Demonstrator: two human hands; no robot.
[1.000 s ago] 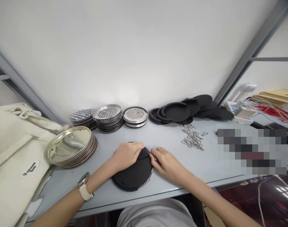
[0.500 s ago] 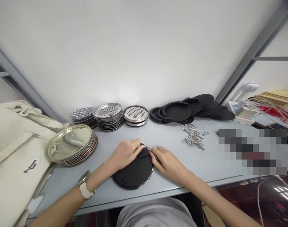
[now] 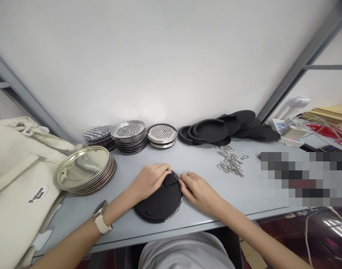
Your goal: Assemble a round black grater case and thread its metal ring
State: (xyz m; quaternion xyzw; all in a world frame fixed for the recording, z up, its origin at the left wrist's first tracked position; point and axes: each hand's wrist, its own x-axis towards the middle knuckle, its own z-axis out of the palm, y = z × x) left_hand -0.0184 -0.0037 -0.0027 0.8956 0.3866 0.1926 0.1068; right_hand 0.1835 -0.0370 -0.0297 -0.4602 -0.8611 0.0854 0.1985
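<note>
The black disc (image 3: 160,200) lies near the front edge of the table (image 3: 204,168). The left hand (image 3: 150,178) has slid a little up to the disc's far edge and presses flat, fingers together. The right hand (image 3: 197,189) still pinches a small metal clip (image 3: 176,176) there. The clip is tiny and half hidden by fingertips. More clips (image 3: 230,163) lie well apart.

Quick count: two bare hands, left hand (image 3: 150,179) and right hand (image 3: 197,190), on one round black disc with a metal rim (image 3: 159,203) at 6 o'clock. Three stacks of perforated round steel plates (image 3: 131,136) at 11, one stack of plain gold-toned metal lids (image 3: 83,172) at 9. One heap of black foam discs (image 3: 229,129) at 1, one loose pile of small metal clips (image 3: 229,162) at 2, too many to count. One cream canvas bag (image 3: 14,179).
</note>
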